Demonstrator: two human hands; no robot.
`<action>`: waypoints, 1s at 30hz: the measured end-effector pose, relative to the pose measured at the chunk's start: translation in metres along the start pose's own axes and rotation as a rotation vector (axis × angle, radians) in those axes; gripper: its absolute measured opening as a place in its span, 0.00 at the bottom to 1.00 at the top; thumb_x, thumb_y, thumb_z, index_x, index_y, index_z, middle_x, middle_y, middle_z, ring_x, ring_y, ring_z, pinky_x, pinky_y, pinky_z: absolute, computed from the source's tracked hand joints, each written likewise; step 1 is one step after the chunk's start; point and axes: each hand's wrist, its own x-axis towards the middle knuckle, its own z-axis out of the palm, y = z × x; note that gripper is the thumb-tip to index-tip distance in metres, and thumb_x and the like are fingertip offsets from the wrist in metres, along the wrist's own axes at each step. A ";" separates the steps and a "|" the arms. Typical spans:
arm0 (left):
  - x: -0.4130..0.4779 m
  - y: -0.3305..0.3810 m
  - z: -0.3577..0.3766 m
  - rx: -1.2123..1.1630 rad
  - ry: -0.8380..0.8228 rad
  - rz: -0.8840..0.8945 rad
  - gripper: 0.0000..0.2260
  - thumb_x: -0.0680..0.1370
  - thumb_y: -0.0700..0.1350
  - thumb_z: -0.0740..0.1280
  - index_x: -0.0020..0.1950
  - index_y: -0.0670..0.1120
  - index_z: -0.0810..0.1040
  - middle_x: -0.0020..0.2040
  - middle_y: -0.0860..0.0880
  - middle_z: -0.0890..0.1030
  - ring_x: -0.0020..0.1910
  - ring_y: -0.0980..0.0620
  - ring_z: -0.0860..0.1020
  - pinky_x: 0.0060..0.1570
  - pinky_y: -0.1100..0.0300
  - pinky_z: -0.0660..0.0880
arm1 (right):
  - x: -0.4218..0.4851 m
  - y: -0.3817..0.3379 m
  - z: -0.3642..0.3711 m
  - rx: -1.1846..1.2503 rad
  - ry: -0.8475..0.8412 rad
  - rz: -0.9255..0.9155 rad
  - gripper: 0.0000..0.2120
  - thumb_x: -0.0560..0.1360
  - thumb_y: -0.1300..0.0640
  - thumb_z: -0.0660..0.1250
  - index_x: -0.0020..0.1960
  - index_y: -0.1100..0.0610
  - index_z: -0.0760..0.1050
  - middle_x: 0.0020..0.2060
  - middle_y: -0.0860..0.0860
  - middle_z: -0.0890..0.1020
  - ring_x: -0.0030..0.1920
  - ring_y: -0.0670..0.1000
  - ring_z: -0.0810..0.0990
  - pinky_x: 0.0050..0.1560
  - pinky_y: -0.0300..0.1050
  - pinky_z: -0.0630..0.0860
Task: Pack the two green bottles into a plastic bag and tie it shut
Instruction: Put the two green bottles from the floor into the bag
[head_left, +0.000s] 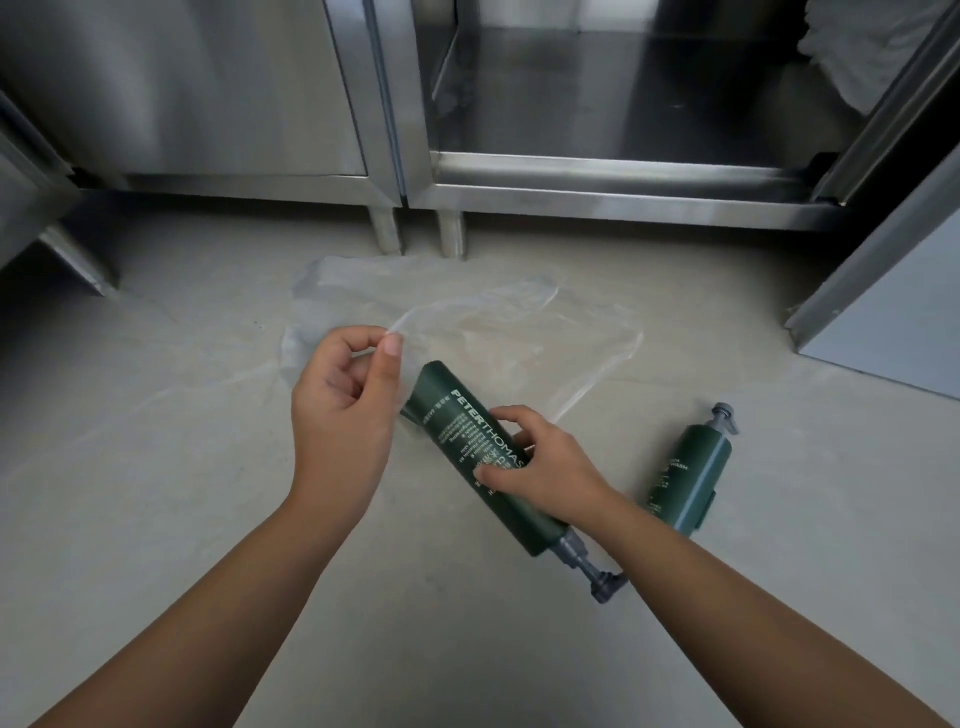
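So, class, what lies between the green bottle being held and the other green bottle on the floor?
In the head view, the right hand gripping the held bottle, then bare floor up to the other bottle.

Soft, even, coolish light; shadows faint, just a smudge on the floor (156, 519) under the bottle (467, 441) in my right hand (545, 467). Streaky glare on steel cabinets (208, 93) — inside of the open one is dim. Clear bag (467, 322) pinched in my left hand (337, 415) barely shows, w/ a thin sheen. Label text sharp in the centre; straight lines bow at the edges — wide-angle lens.
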 end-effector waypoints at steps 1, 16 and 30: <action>0.001 0.004 -0.004 -0.002 -0.004 0.009 0.06 0.77 0.46 0.64 0.40 0.53 0.74 0.22 0.56 0.72 0.24 0.59 0.66 0.27 0.65 0.64 | 0.009 -0.006 0.005 -0.014 -0.017 -0.004 0.29 0.67 0.52 0.72 0.64 0.45 0.65 0.45 0.47 0.76 0.40 0.44 0.77 0.35 0.36 0.73; 0.000 0.023 -0.054 -0.003 0.036 -0.049 0.07 0.70 0.51 0.63 0.40 0.49 0.75 0.22 0.53 0.70 0.22 0.59 0.64 0.23 0.68 0.64 | 0.104 -0.043 0.079 0.031 -0.106 0.004 0.32 0.67 0.52 0.73 0.67 0.52 0.66 0.61 0.56 0.74 0.48 0.50 0.75 0.37 0.37 0.71; -0.001 0.023 -0.063 -0.009 0.042 -0.063 0.05 0.72 0.49 0.63 0.39 0.49 0.75 0.22 0.53 0.69 0.22 0.58 0.65 0.23 0.68 0.64 | 0.117 -0.033 0.107 0.145 -0.047 0.009 0.20 0.72 0.56 0.68 0.63 0.56 0.71 0.57 0.56 0.79 0.46 0.50 0.77 0.37 0.35 0.71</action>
